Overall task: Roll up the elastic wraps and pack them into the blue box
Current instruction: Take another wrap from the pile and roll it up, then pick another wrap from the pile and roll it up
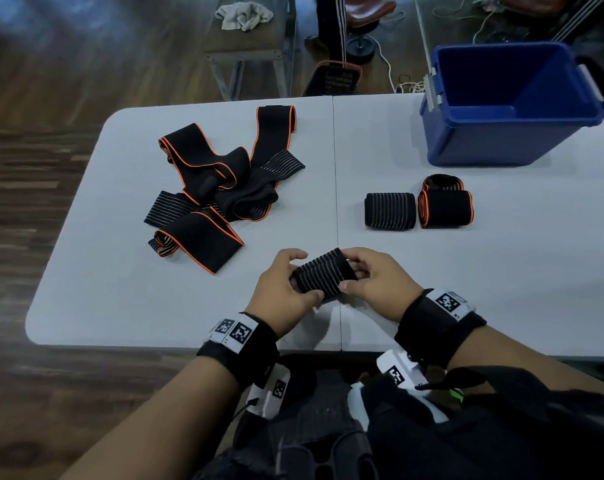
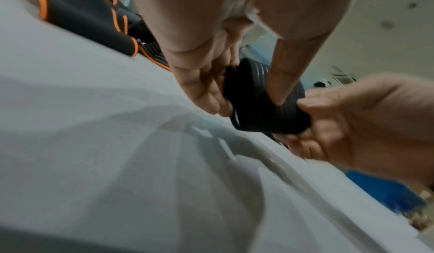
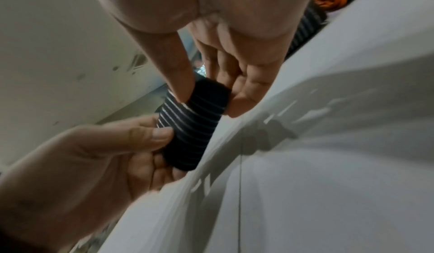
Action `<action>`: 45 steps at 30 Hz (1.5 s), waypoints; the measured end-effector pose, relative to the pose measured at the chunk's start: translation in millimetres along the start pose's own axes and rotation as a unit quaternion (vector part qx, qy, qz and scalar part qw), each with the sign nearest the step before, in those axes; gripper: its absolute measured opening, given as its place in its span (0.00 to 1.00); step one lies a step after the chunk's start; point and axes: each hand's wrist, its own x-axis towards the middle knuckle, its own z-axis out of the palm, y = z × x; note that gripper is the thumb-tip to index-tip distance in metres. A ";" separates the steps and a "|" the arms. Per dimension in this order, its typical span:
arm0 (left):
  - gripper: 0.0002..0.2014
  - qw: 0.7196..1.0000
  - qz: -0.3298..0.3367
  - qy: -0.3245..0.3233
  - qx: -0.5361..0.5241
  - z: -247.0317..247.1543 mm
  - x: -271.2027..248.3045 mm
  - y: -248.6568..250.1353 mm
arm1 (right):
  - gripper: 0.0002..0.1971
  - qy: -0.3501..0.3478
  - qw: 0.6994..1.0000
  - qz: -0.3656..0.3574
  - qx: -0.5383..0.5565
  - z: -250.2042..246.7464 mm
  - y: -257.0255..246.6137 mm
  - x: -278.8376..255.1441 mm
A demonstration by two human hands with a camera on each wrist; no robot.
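Both hands work one striped roll [image 1: 323, 274] just above the near edge of the grey table [image 1: 120, 306], close to its centre seam. Left hand [image 1: 279, 292] grasps the roll's left end — thumb on the near side, fingers curled round the far side. Right hand [image 1: 376, 282] grasps the right end the same way, thumb tip pressed on the striped face. In the left wrist view the roll [image 2: 265, 108] shows its wound layers end-on, pinched between thumb and fingers; in the right wrist view the roll [image 3: 195, 125] is off the tabletop.

Two finished rolls lie side by side and touching on the right half of the table: a striped one [image 1: 390, 210] and an orange-edged one [image 1: 445, 207]. Behind the latter, a third orange-edged roll [image 1: 442, 183].

Loose pile of unrolled wraps [image 1: 217, 188] on the left half, black with orange edging, some striped.

Blue box [image 1: 501, 143] at the far right corner, lid off — no wraps visible inside.
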 end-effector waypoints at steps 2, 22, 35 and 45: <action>0.23 1.000 -0.024 -0.006 -0.005 2.2 3.2 -0.8 | 0.16 0.001 0.998 0.057 0.041 -4.6 5.7 -0.3; 0.11 0.998 -0.003 -0.056 0.014 76.6 45.9 55.1 | 0.11 0.257 0.948 0.091 -0.164 -68.6 39.7 -25.2; 0.23 0.987 0.042 -0.151 -0.046 150.4 51.0 116.1 | 0.17 0.337 0.939 0.057 -0.046 -152.3 57.0 -39.5; 0.08 0.986 0.061 -0.151 -0.038 120.6 64.5 107.2 | 0.11 0.345 0.938 0.025 -0.034 -192.4 39.0 -37.6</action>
